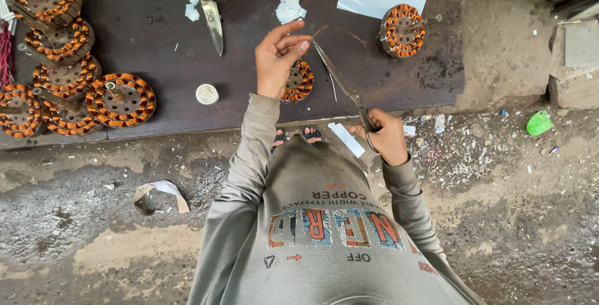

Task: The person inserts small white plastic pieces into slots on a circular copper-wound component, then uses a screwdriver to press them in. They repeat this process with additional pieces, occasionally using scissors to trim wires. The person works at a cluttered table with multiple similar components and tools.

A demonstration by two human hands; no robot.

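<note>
My left hand (279, 58) pinched a wire (340, 30) above the stator (298, 82) at the board's near edge; right hand (385, 136) gripped scissors (342, 83), blades at the wire. Trimming step; next needed a clean snip.

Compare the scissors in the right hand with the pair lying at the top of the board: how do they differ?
The scissors in the right hand are gripped by the right hand, lifted, blades slanting toward the left hand above a wound stator. The lying scissors rest flat on the board, untouched, point toward the person. The held pair's handles are hidden in the fist; the other's run off the frame's top edge. Both are long, metal and look closed.
</note>
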